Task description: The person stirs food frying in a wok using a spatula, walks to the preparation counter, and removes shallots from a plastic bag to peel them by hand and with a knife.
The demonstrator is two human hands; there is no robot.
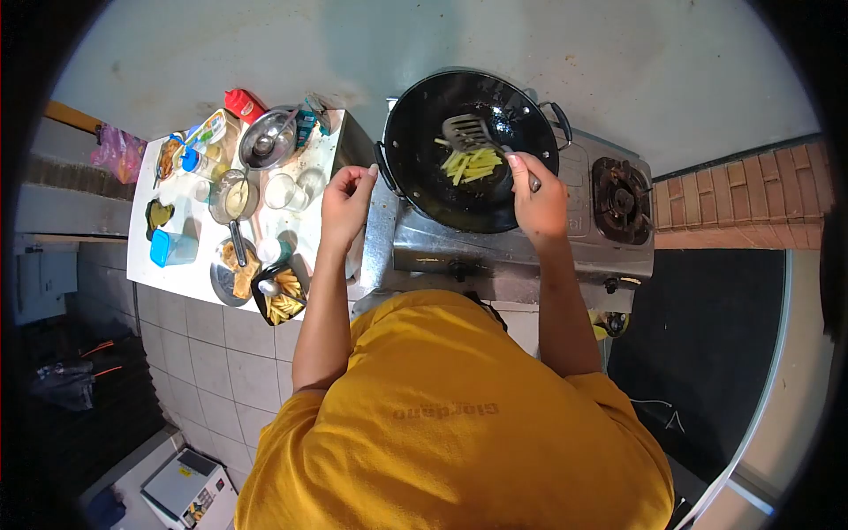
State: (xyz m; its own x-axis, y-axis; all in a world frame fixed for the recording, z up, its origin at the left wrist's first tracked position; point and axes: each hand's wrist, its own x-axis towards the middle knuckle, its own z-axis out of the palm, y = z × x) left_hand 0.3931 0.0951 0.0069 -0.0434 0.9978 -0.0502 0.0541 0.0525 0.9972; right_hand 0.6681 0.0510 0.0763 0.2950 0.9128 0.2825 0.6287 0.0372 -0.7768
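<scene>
Gray wall (380, 35) stands behind a shiny stove (521, 252), with a white worktop (199, 290) to the left of it. From the head camera, a big black pan (415, 181) sits toward the stove's back left corner. Yellow strips (475, 170) lie in its low middle, most likely because the round sides let food slide down. A bare burner (622, 199) is near the stove's right edge.

The right hand (541, 203) is over the pan's right side. Its fingers are wrapped around the handle of a slotted turner (466, 132). The flat end is on or just over the strips; I cannot tell which. That long handle seems made to keep the hand back from warm metal.

The left hand (346, 208) is just beside the pan's left handle (386, 172). Its fingers look curled in, but I cannot tell if they touch or pinch it. A hand there could help hold the pan steady.

On the worktop, a black bowl (257, 294) of fries (283, 307) sits at the front right corner, maybe for easy reach. A red bottle (243, 104) is by the back edge.
</scene>
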